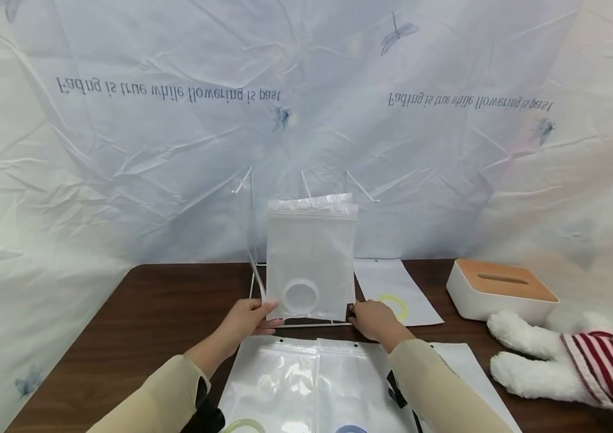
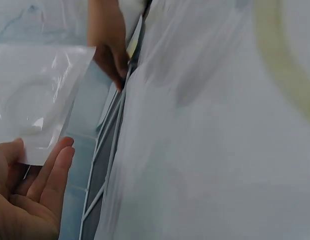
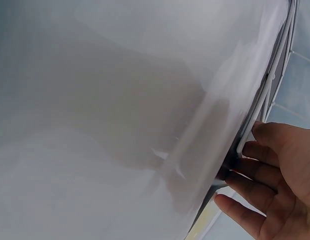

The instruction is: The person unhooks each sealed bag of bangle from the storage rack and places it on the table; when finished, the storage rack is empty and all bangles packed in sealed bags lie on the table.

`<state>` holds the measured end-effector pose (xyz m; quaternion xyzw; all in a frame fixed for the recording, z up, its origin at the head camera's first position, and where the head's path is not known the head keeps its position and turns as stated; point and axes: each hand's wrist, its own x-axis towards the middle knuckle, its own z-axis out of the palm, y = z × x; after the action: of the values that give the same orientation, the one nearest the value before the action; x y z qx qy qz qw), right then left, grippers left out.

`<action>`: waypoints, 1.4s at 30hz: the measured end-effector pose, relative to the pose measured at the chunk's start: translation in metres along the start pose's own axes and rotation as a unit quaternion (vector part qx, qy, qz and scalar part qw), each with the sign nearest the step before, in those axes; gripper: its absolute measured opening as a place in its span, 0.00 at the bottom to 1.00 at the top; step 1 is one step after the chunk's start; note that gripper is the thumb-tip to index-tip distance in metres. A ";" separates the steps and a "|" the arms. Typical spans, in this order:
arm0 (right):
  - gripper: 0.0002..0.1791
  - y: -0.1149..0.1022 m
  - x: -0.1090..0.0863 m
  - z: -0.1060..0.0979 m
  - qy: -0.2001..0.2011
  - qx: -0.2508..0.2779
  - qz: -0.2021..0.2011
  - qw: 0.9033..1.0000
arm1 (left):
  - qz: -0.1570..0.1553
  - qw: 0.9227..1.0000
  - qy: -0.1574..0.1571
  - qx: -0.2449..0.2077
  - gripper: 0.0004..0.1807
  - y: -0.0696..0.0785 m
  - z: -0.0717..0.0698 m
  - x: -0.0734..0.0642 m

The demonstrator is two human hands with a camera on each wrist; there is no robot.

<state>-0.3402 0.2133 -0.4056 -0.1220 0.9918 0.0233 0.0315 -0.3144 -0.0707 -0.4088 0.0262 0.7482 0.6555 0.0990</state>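
Note:
A stack of frosted zip bags (image 1: 312, 258), the front one marked with a pale ring, hangs upright on a white wire rack (image 1: 317, 325). At the lower left corner of the bags is my left hand (image 1: 247, 317). Its thumb lies on the front and its fingers behind, pinching the plastic, as the left wrist view also shows. Over at the lower right, my right hand (image 1: 375, 320) has its thumb and fingers curled at the corner of the rack's base wire (image 3: 265, 95). Part of that grip is hidden by the hand itself.
Flat on the brown table (image 1: 95, 337) in front lie two zip bags (image 1: 279, 367) with yellow-green and blue rings. Another white bag (image 1: 387, 276) with a yellow ring lies behind my right hand. To the right are a tissue box (image 1: 501, 288) and a white plush toy (image 1: 571, 361).

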 end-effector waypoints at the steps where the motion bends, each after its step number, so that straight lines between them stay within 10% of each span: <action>1: 0.15 0.000 0.000 0.000 -0.001 0.000 -0.002 1.000 | 0.002 1.000 0.001 -0.003 0.24 0.001 0.001 -0.004; 10: 0.21 0.000 0.000 0.000 -0.013 -0.004 -0.009 1.000 | 0.024 0.998 0.030 0.057 0.20 0.014 0.006 -0.048; 20: 0.17 0.001 0.000 -0.001 0.007 -0.005 -0.017 1.000 | 0.064 0.990 -0.048 -0.112 0.26 0.035 0.004 -0.099; 29: 0.20 0.000 -0.004 -0.003 -0.010 -0.007 -0.015 1.000 | 0.130 0.983 -0.031 -0.125 0.29 0.055 -0.014 -0.131; 37: 0.11 -0.001 -0.007 -0.004 0.008 -0.004 -0.027 1.000 | 0.218 0.964 0.011 -0.150 0.19 0.037 -0.056 -0.157; 42: 0.19 0.000 -0.006 -0.004 -0.001 -0.012 -0.024 1.000 | 0.190 0.966 0.066 -0.160 0.17 0.013 -0.100 -0.167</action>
<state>-0.3349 0.2141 -0.4009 -0.1461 0.9882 0.0341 0.0313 -0.1705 -0.1942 -0.3649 0.1089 0.6194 0.7740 -0.0739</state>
